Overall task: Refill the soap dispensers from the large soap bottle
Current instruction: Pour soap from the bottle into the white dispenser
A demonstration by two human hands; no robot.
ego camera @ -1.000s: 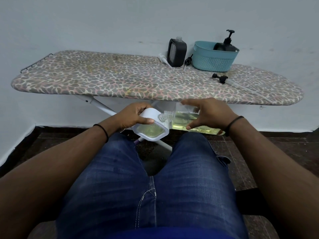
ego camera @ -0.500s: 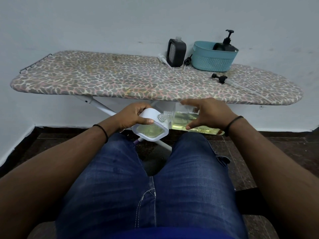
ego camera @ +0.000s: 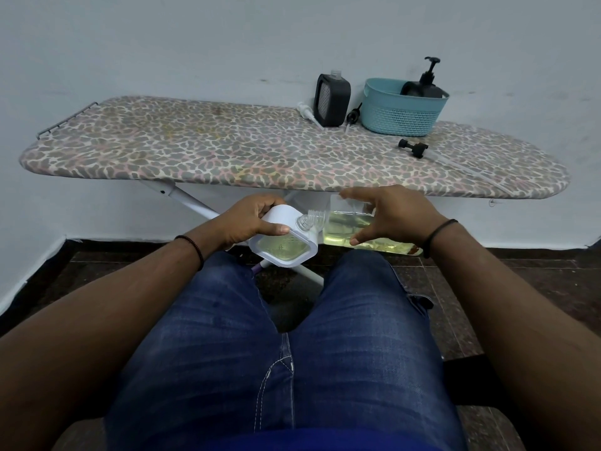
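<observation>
1. The ironing board [ego camera: 195, 151], with a spotted cover, stands against the pale wall and spans most of the view.
2. The left hand [ego camera: 250, 219] grips a white dispenser [ego camera: 283, 239] above the knees, thumb across its near face and fingers curled behind it. The dispenser is tilted, with yellowish soap showing through its clear panel.
3. The large soap bottle [ego camera: 344, 226] lies almost flat, its ribbed neck [ego camera: 310, 219] pointing left and touching the dispenser's top opening. Yellow soap fills its lower part.
4. The right hand [ego camera: 396, 216] holds the bottle from above, fingers spread over the far edge and thumb on the near side.
5. On the board's far edge, a white pump [ego camera: 307, 113] lies just left of a black dispenser [ego camera: 331, 99], which stands upright with its neck uncapped.
6. A black pump [ego camera: 353, 115] lies between that dispenser and a teal basket [ego camera: 400, 115].
7. Inside the basket sits another black dispenser with its pump head [ego camera: 431, 68] on.
8. Another black pump [ego camera: 413, 147] with a clear tube lies on the board in front of the basket, apart from it.
9. Blue jeans [ego camera: 286, 353] fill the foreground.
</observation>
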